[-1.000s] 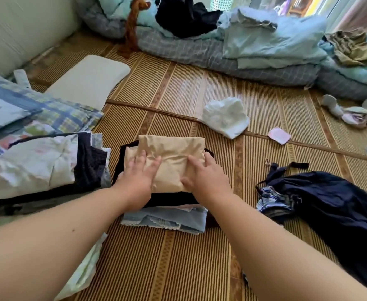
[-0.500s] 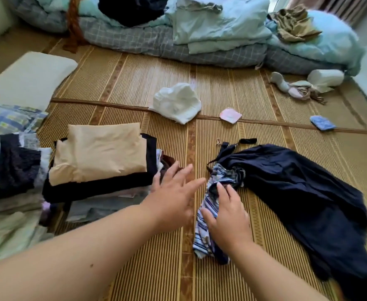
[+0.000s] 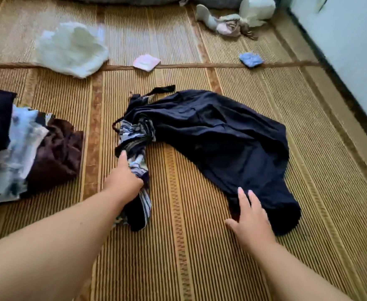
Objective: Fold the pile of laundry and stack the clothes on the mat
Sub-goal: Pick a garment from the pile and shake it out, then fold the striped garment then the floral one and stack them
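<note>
Left hand: left hand (image 3: 125, 181) clamped round the bunched striped garment (image 3: 138, 146), fingers curled into the cloth near its middle.
Right hand: right hand (image 3: 251, 220) spread flat, straight fingers pressing the near corner of the navy garment (image 3: 221, 137); nothing pinched.
Hands apart: well apart, one on each garment, bare mat (image 3: 184, 246) between them.
Task's thing, where: navy garment sprawled on the woven mat at centre right, crumpled, not yet folded; striped piece just beside it on the left, touching or tangled at the far end, cannot tell which.
Long axis: runs diagonally, from the strappy end (image 3: 163, 89) at far left down to the near-right corner under the right hand.
Pointing: straps away from the person and leftward; broad end toward the person.
Striped piece's axis: roughly straight away from the person, twisted like a rope.
Folded stack: folded stack (image 3: 10, 144) at the left edge, only partly in view, brown piece (image 3: 58, 148) slumping out at its side.
Risk one: lifting the striped piece likely to drag the navy one along if the straps are caught in it.
Risk two: a sideways tug toward the stack could knock its loose edge over.
Risk three: flat press alone may let the navy cloth slide on the smooth mat.
Strays: white cloth (image 3: 71, 48), pink scrap (image 3: 146, 61), blue scrap (image 3: 251, 59) lying farther off.
</note>
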{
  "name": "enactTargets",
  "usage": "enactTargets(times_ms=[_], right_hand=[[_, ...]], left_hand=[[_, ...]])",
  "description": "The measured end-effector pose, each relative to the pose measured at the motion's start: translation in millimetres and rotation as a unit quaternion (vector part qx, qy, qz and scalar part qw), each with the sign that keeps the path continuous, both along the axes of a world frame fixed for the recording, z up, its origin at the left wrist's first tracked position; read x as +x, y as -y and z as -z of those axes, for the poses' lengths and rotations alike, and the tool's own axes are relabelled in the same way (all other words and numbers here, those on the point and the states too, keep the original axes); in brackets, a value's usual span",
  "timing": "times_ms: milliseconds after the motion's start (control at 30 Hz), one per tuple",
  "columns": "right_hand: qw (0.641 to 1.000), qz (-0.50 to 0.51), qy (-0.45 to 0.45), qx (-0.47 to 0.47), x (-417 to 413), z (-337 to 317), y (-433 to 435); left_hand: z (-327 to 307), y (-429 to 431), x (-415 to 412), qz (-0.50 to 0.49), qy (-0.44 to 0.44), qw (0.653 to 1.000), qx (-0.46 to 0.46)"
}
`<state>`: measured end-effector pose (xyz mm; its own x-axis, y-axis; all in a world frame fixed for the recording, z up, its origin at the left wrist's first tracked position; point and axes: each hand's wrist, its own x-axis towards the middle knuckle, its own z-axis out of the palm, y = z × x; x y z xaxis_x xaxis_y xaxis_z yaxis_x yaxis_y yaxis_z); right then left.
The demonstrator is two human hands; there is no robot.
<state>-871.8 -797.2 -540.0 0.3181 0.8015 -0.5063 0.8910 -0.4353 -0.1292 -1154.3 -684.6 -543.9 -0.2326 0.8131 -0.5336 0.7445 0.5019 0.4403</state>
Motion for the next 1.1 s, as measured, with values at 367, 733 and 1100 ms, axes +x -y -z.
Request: enactTargets(times_ms=[367, 733, 1100], right_hand=[[0.995, 0.005, -0.041, 0.096, 25, -59, -32], [0.876, -0.168, -0.361, 0.274, -35, -339, -92], [0.825, -0.131, -0.398, 0.378, -72, -585, -33]], left_hand=[[-152, -36, 68, 0.06, 0.195, 0.968, 0.145], [-417, -22, 67, 0.5, 0.075, 0.841, 0.192], [-583, 23, -18, 0.339, 0.164, 0.877, 0.298]])
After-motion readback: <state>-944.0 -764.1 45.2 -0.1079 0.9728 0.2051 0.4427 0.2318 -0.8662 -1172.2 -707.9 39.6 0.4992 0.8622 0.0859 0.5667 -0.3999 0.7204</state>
